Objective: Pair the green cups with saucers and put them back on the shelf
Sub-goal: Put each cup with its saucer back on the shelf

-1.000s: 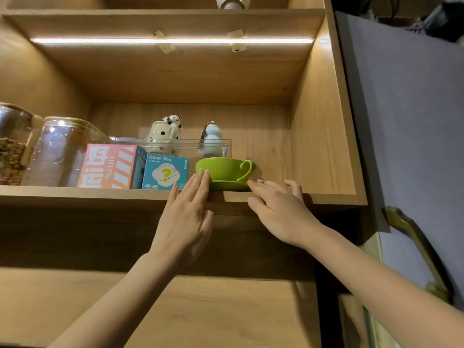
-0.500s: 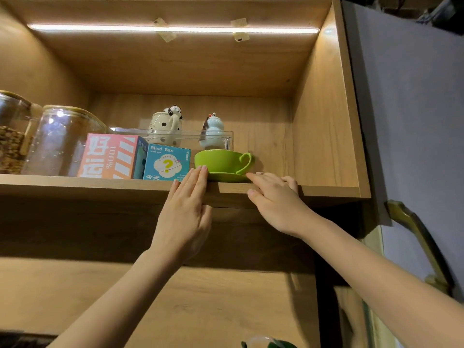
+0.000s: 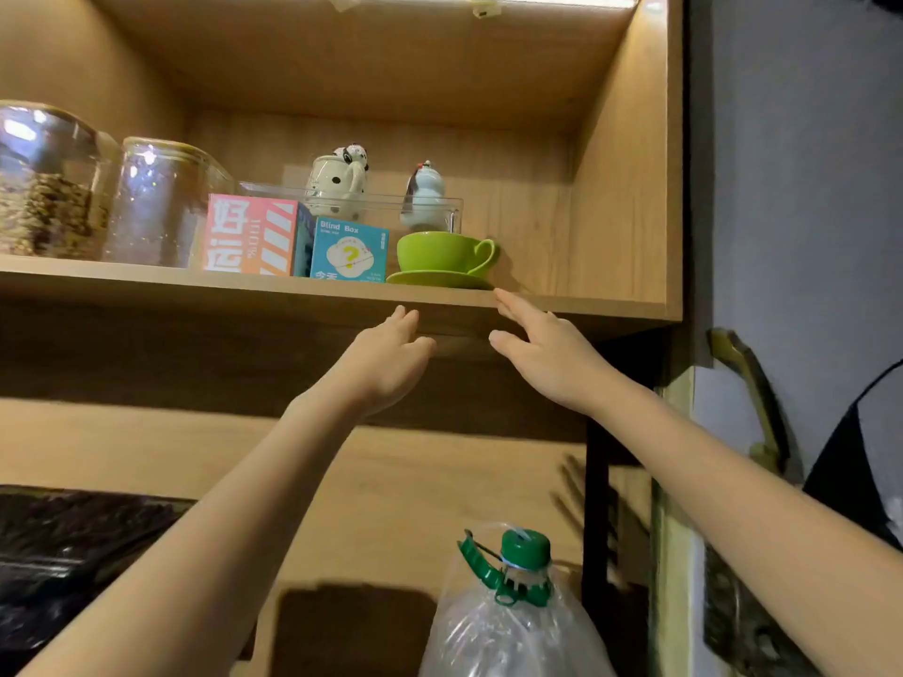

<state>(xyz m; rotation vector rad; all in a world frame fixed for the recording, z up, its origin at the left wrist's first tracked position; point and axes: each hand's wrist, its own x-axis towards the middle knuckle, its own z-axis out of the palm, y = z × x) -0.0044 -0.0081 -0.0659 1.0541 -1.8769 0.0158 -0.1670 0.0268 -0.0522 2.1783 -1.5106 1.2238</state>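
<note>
Two bare hands are hovering just below a wooden shelf (image 3: 293,290) where one green cup (image 3: 437,252) is sitting on one green saucer (image 3: 440,280).

The left hand (image 3: 386,364) is reaching up with its fingers loosely spread and holding nothing, its tips just under the shelf edge. The right hand (image 3: 542,351) is stretching flat, fingers apart and empty, its tips near the saucer's right rim; whether they are touching it cannot be told. The cup's handle is pointing right. Beside the pair are standing two boxes, one pink (image 3: 254,235) and one blue (image 3: 349,249), two glass jars (image 3: 156,202), and two small figurines (image 3: 339,180) in a clear tray. One green-capped bottle (image 3: 518,603) is showing below.
</note>
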